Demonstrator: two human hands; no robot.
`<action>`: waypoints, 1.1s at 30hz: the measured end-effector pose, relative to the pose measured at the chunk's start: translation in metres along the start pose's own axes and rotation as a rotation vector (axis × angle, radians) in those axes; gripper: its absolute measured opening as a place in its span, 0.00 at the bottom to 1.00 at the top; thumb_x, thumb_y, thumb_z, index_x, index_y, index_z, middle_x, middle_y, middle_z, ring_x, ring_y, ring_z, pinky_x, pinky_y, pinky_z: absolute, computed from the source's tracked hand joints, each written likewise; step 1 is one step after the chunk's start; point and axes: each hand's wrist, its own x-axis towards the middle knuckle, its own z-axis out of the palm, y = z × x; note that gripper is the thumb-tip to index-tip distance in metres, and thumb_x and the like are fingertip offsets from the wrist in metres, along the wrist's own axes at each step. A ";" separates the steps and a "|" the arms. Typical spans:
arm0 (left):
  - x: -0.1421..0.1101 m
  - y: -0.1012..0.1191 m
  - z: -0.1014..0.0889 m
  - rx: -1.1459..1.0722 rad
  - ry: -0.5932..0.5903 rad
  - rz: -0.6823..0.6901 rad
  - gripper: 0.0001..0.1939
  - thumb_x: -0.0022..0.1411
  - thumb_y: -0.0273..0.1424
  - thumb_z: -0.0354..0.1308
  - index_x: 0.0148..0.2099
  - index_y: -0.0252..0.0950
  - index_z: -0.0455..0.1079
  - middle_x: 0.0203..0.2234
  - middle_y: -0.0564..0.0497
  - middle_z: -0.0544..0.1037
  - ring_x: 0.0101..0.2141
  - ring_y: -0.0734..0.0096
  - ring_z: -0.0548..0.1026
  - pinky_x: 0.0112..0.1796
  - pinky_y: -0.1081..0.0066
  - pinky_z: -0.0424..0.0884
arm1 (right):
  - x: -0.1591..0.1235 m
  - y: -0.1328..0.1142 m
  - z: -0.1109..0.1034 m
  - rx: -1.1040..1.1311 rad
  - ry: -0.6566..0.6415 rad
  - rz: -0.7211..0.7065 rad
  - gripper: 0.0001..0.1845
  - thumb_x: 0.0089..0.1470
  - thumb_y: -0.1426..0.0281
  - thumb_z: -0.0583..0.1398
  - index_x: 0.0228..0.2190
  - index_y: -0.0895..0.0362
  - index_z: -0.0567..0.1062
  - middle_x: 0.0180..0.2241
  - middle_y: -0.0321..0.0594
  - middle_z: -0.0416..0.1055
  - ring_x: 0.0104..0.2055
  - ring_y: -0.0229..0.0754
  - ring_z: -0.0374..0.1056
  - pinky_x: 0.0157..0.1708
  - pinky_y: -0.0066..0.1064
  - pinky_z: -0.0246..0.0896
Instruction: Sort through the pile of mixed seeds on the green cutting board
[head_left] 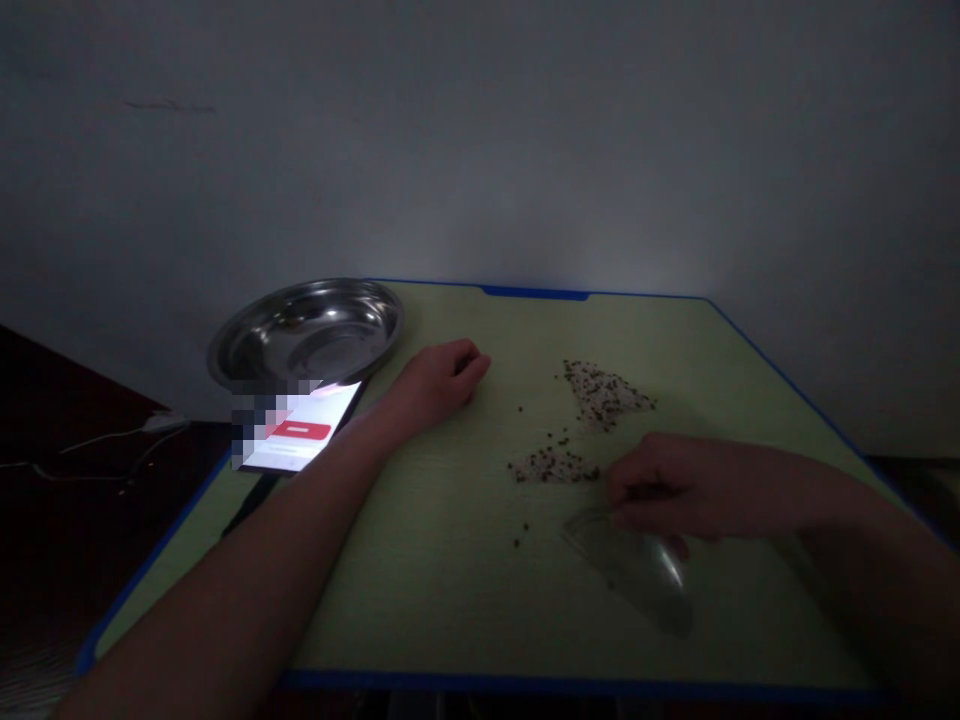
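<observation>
My left hand (446, 375) rests on the light green tabletop with its fingers curled into a loose fist; nothing shows in it. My right hand (667, 490) is closed on the upper edge of a clear bowl (637, 575), which tilts with its mouth toward the left. Just left of my right fingers lies a small pile of pale grains mixed with dark beans (551, 465). A larger pile of the same mix (604, 395) sits farther back. A few dark beans (517, 543) are scattered apart from the piles.
A shiny metal basin (330, 330) stands at the back left corner. In front of it lies a lit phone or tablet (300, 440), partly pixelated, beside my left forearm. The table (420, 600) has a blue edge and meets a grey wall. Cables (97, 440) trail at the left.
</observation>
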 end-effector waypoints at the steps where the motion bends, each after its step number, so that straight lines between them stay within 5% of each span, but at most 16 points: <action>1: 0.000 0.000 0.000 0.003 0.003 0.003 0.13 0.62 0.38 0.48 0.28 0.37 0.65 0.20 0.54 0.71 0.24 0.72 0.67 0.27 0.71 0.59 | 0.002 -0.004 0.003 0.010 0.010 -0.015 0.15 0.59 0.65 0.54 0.23 0.58 0.70 0.20 0.32 0.67 0.20 0.32 0.61 0.19 0.23 0.54; 6: 0.001 -0.002 0.002 0.008 0.013 0.014 0.13 0.63 0.37 0.48 0.28 0.37 0.65 0.20 0.53 0.71 0.24 0.72 0.67 0.27 0.71 0.58 | 0.002 -0.014 0.006 0.051 0.148 -0.047 0.17 0.62 0.62 0.51 0.26 0.57 0.69 0.21 0.32 0.67 0.19 0.32 0.63 0.19 0.24 0.56; 14: 0.000 -0.002 0.003 -0.007 0.013 0.030 0.14 0.63 0.38 0.47 0.27 0.37 0.64 0.19 0.54 0.71 0.23 0.72 0.66 0.26 0.71 0.58 | 0.017 -0.040 0.012 -0.381 0.535 -0.260 0.14 0.64 0.66 0.50 0.37 0.55 0.75 0.33 0.39 0.76 0.34 0.40 0.69 0.34 0.32 0.58; 21: 0.000 -0.005 0.004 -0.004 0.023 0.051 0.14 0.63 0.38 0.47 0.28 0.38 0.64 0.20 0.54 0.71 0.24 0.71 0.67 0.27 0.71 0.58 | 0.036 -0.053 0.021 -0.629 0.493 -0.308 0.11 0.60 0.75 0.54 0.36 0.55 0.77 0.30 0.39 0.73 0.32 0.40 0.68 0.31 0.30 0.54; 33: 0.001 -0.001 0.004 0.019 0.022 0.027 0.14 0.63 0.38 0.48 0.27 0.37 0.64 0.21 0.53 0.71 0.25 0.71 0.67 0.27 0.71 0.58 | 0.040 -0.051 0.031 -0.530 0.407 -0.360 0.12 0.61 0.71 0.54 0.30 0.57 0.76 0.28 0.37 0.72 0.29 0.37 0.65 0.30 0.29 0.52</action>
